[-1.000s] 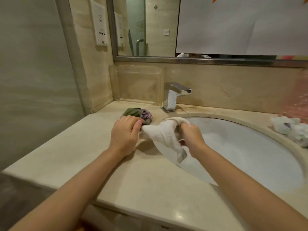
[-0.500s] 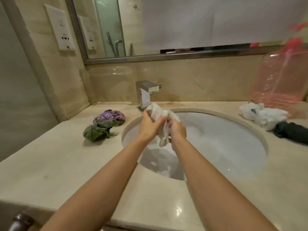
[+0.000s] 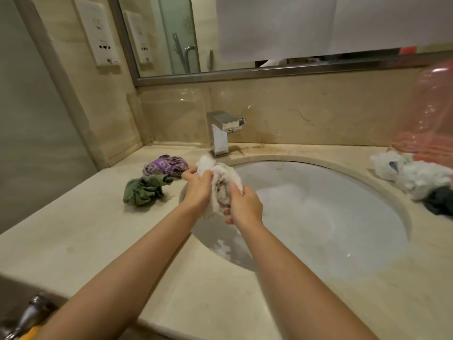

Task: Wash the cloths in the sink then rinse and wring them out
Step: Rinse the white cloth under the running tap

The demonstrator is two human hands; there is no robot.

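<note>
A bunched white cloth [image 3: 221,182] hangs over the left part of the round sink [image 3: 382,185], which holds foamy water [image 3: 318,217]. My left hand [image 3: 198,190] grips the cloth's upper left part. Just below and to the right, my right hand [image 3: 245,204] grips its other side. On the counter left of the sink lie a crumpled green cloth [image 3: 143,188] and a purple patterned cloth [image 3: 165,165]. White cloths [image 3: 411,174] and a dark cloth [image 3: 441,201] are heaped at the sink's right.
A square chrome tap [image 3: 221,132] stands behind the sink's left rim. A pink translucent bottle [image 3: 431,114] stands at the far right against the wall. The mirror [image 3: 269,33] and a wall socket [image 3: 98,33] are above. The beige counter [image 3: 73,236] runs toward me.
Both hands carried the white cloth from the counter's left side to over the sink, and they now hold it bunched between them. My left hand let go of the green and purple cloths.
</note>
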